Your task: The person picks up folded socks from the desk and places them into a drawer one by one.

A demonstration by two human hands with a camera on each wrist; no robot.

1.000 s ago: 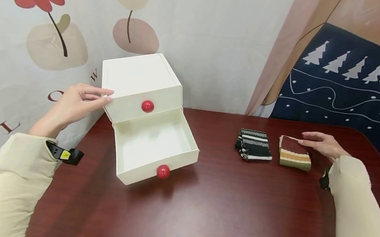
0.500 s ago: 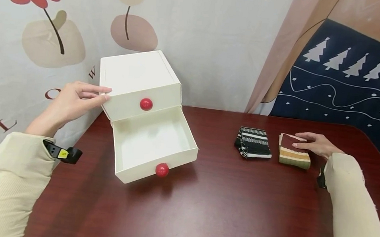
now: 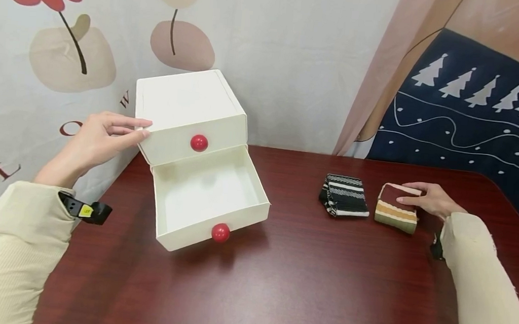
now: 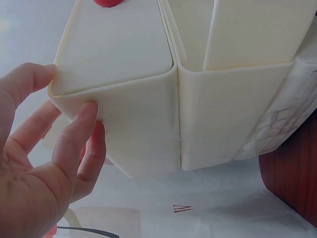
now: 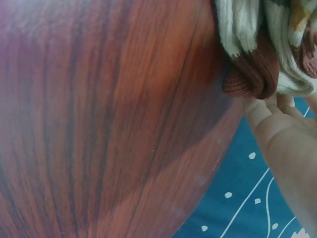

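While the left hand (image 3: 98, 140) pinches a white two-drawer plastic box (image 3: 191, 98) at one corner, the right hand (image 3: 436, 199) grips folded, multicolour-striped knit socks (image 3: 395, 209).

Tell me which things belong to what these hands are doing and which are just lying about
Likely in use:
white drawer unit, held by the left hand
maroon striped bundle, held by the right hand
open lower drawer

Seemingly lying about:
black-and-white bundle, untouched
flowered backdrop cloth
navy tree-print cloth
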